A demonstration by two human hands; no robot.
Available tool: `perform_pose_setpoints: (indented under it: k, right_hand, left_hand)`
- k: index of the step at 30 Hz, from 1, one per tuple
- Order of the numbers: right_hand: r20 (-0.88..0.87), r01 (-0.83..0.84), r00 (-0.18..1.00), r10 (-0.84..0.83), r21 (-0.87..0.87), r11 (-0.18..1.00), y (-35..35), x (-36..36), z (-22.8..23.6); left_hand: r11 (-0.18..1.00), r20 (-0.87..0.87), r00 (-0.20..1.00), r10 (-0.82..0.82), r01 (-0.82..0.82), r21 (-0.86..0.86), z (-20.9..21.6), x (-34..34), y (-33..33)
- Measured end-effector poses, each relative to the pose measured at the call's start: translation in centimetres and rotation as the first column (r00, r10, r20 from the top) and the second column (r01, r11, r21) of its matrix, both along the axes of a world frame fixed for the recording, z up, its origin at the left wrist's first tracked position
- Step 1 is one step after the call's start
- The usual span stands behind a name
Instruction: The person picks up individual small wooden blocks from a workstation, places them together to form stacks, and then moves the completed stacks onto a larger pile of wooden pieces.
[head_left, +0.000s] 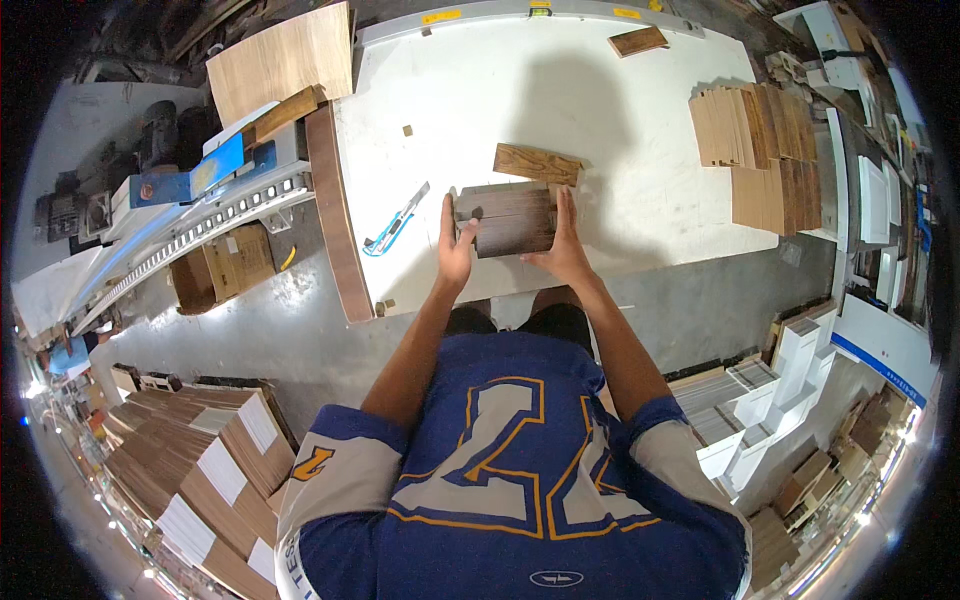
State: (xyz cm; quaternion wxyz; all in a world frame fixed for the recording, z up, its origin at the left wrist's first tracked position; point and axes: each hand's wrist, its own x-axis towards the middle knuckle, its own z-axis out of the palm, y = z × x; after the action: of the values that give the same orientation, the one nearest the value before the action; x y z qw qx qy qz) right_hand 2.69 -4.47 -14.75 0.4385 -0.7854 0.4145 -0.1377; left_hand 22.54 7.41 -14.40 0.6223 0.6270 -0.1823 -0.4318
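Note:
Between my hands, over the near part of the white tabletop, is a small block of dark brown wood-grain pieces, apparently stacked boards. My left hand presses its left side, thumb over the top face. On the right side, my right hand grips it with fingers along the edge and thumb at the near edge. Just beyond lies a loose strip of brown wood-grain board, partly behind the stack. A blue and silver utility knife rests on the table left of my left hand.
Light and dark wood-grain pieces are piled at the table's right. A metal level runs along the far edge, near a small brown offcut. A large wood-grain panel stands far left. Stacked boards fill the lower left.

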Motion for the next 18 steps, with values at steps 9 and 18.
perform_pose_setpoints:
  k: [9,18]
  right_hand:
    - [0.235,0.107,0.932,-0.276,0.549,0.829,0.2,1.0,0.2]
    - [0.236,0.058,0.958,-0.162,0.394,0.917,0.6,0.0,-1.4]
  left_hand:
    - [0.997,-0.123,0.991,-0.052,0.045,-0.057,0.9,-1.8,0.5]
    - [0.997,-0.075,0.996,-0.04,0.036,-0.064,1.2,-1.8,0.1]
